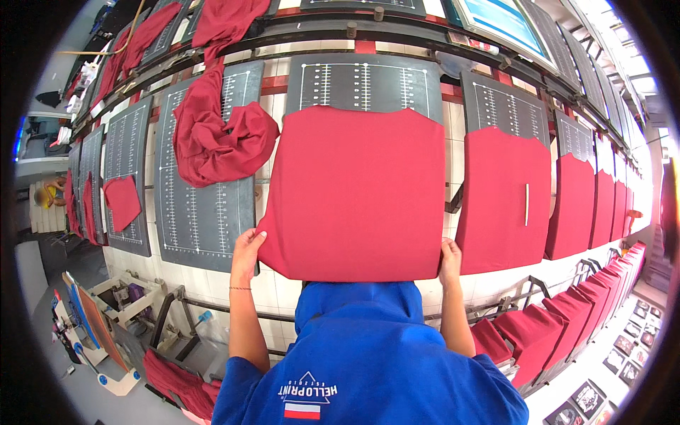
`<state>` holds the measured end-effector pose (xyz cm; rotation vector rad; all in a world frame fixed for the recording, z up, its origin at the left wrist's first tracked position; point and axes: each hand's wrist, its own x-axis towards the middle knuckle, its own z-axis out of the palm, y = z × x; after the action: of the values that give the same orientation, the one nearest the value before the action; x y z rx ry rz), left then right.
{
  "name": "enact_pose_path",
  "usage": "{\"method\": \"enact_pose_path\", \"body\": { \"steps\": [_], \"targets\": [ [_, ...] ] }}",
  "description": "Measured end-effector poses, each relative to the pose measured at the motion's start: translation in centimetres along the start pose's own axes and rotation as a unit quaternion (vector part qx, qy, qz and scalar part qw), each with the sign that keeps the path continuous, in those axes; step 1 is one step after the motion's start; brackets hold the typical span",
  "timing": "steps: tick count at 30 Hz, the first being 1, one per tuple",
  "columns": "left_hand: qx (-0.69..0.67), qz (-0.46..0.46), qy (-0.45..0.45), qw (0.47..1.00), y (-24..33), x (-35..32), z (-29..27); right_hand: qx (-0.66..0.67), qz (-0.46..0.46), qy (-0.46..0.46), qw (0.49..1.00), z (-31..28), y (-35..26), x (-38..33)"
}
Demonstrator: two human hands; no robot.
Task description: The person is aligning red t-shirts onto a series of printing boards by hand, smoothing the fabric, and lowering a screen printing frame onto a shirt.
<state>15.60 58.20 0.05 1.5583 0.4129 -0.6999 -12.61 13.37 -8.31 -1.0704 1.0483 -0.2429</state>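
A dark red fabric panel [361,191] lies spread over a grey board [397,85] with white ruler marks, and its lower edge overlaps the board's near end. My left hand [246,249] pinches the panel's lower left edge, thumb on top. At the lower right edge, my right hand [450,258] is closed on the cloth; its fingertips are partly hidden. Left of the panel, a bunched heap of red fabric [219,134] sits on another ruled board [205,219], away from my hand.
To the right, more boards carry flat red panels [503,205], one with a thin white strip [526,205] on it. Red-covered boards [531,329] line the lower right. A small red piece [122,202] lies on a left board. At far left is another person [53,191].
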Motion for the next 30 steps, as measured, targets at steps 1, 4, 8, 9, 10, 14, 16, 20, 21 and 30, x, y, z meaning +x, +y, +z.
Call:
{"method": "enact_pose_path", "body": {
  "steps": [1, 4, 8, 9, 10, 14, 16, 20, 21, 30],
  "targets": [
    [-0.005, 0.003, -0.008, 1.0, 0.0, 0.1, -1.2, -0.076, -0.047, 0.031, 0.996, 0.6, -1.6, -0.1],
    [-0.035, -0.035, -0.049, 0.998, 0.2, -0.1, -3.5, -0.123, -0.049, 0.036, 0.991, 1.1, -6.5, -1.6],
    [0.015, -0.043, -0.085, 0.995, 2.0, -0.3, -2.1, -0.181, -0.08, 0.023, 0.98, -0.1, -9.0, -1.7],
    [0.029, -0.04, -0.09, 0.995, 2.1, -0.2, -2.1, -0.196, -0.109, 0.02, 0.974, -0.1, -9.2, -1.6],
    [0.034, -0.027, -0.075, 0.996, 3.2, -0.8, -1.1, -0.195, -0.115, 0.024, 0.974, -0.2, -9.3, -1.5],
    [0.091, 0.004, -0.024, 0.996, 3.2, -0.8, -2.8, -0.239, -0.133, 0.055, 0.96, -1.1, -9.4, -1.6],
    [0.14, 0.022, 0.014, 0.99, 2.8, -0.9, -3.8, -0.261, -0.139, 0.074, 0.952, -0.7, -9.8, -2.2],
    [0.132, 0.075, 0.061, 0.987, 1.3, -0.9, -4.6, -0.306, -0.149, 0.104, 0.935, -1.7, -9.1, -1.8],
    [0.123, 0.082, 0.063, 0.987, 0.8, -0.7, -4.9, -0.298, -0.152, 0.104, 0.937, -1.8, -8.9, -1.7],
    [0.13, 0.063, 0.096, 0.985, 0.5, -0.6, -4.8, -0.274, -0.117, 0.129, 0.946, -2.0, -9.4, -2.0]
  ]
}}
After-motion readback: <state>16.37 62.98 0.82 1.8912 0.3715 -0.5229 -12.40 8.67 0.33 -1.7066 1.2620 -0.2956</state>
